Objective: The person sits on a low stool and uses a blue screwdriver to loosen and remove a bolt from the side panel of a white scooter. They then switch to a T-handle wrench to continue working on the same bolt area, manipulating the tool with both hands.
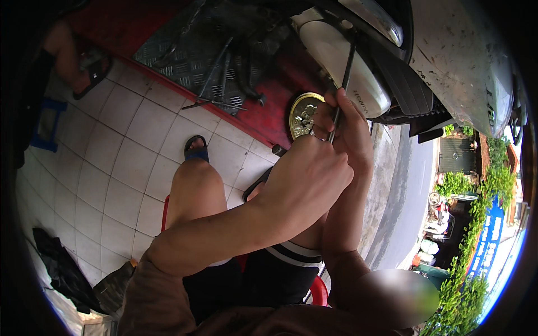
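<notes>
A long thin dark metal rod (349, 63) slants up across the motorbike's pale engine cover (328, 42). My right hand (356, 126) is closed round the rod, its thumb and finger along the shaft. Just below, my left hand (316, 168) makes a fist at the rod's lower end; its fingertips are hidden. A short dark cylinder (278, 150) shows beside that fist, and whether it belongs to the rod I cannot tell. Partly behind my hands is a round gold-coloured dish (291, 115) with small shiny metal pieces in it.
Several metal tools (224, 73) lie on the black tread plate (147, 53) of a red platform (274, 126). Another person's leg (67, 59) and a blue stool (49, 123) are at the left. A dark bag (64, 269) lies on the tiled floor (120, 173). A road (392, 207) runs at the right.
</notes>
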